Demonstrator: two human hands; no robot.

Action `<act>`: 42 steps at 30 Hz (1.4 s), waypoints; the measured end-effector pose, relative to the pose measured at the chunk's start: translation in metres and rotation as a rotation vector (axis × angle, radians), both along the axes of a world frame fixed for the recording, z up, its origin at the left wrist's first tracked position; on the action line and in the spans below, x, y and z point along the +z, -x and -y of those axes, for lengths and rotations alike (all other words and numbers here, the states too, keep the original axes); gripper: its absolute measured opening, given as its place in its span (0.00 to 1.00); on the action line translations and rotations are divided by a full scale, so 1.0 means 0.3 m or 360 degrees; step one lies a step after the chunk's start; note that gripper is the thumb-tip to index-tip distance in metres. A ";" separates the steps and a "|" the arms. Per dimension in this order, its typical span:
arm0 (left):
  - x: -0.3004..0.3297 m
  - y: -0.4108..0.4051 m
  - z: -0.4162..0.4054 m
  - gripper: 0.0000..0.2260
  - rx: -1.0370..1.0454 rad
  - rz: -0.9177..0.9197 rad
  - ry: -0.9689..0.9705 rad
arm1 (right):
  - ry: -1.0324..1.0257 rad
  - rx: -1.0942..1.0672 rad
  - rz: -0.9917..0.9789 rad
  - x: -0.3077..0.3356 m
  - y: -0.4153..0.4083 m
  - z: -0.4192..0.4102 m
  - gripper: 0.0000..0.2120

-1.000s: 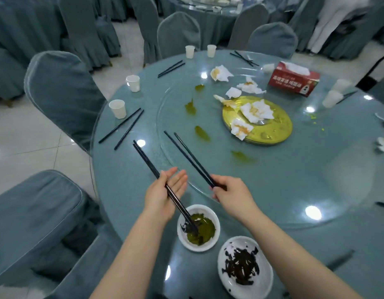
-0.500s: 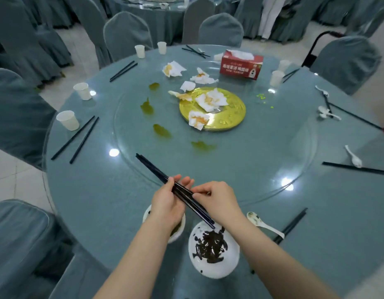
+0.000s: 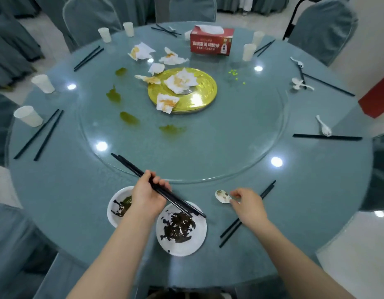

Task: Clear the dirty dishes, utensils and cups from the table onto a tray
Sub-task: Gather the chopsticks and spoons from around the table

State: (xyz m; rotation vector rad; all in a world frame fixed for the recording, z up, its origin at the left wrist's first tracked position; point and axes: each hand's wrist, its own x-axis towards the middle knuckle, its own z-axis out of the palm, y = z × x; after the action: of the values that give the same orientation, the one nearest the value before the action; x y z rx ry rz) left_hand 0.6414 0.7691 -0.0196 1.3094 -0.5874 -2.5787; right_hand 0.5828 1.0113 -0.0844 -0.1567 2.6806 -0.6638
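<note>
**A:** So what's new on our end? Half a second ago both our hands were squaring up the black chopsticks together. Now the left hand [image 3: 146, 196] has them [image 3: 158, 186] all to itself, grip closed around the bundle near its middle, tips hanging over the plate of dark scraps [image 3: 181, 228] at bottom centre.

**B:** Yep, and the right hand [image 3: 248, 207] has let go and moved off to the white spoon [image 3: 223, 196], lower right of centre. We see fingers pinched at the handle end, but whether it's properly gripped or only touched, we can't tell. The spoon looks like it's lying on the desk [image 3: 262, 190].

**A:** So we read it as: chopsticks gathered, spoon next. The pair of chopsticks under that wrist [image 3: 247, 214] is probably after that.

**B:** Plenty left though. Paper cups [image 3: 28, 116] on the left edge, more chopsticks and spoons on the right, tissues on the gold plate [image 3: 182, 90] in the middle.

**A:** What can't we see?

**B:** The tray. No sign of it anywhere in frame. Also the bowl [image 3: 120, 206] at lower left is half hidden behind our left wrist, so what's in it is hard to call. Something dark and green, maybe.
</note>
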 end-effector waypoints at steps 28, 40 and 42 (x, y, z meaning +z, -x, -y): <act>-0.031 -0.111 -0.165 0.18 0.0000 -0.0020 -0.0109 | -0.0578 0.0850 -0.0230 -0.121 0.089 -0.302 0.09; 0.001 -0.215 -0.169 0.15 -0.0036 -0.0088 -0.0116 | -0.0450 0.0271 -0.0079 -0.044 -0.054 -0.308 0.09; -0.003 -0.241 -0.167 0.15 -0.0071 -0.0087 -0.0067 | -0.0290 0.0192 -0.0030 0.018 -0.090 -0.261 0.08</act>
State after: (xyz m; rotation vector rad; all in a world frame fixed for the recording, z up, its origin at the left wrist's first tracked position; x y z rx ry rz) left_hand 0.7136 0.8193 -0.0206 1.2480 -0.5618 -2.6676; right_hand 0.6098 1.0897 -0.0790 -0.2738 2.7068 -0.3815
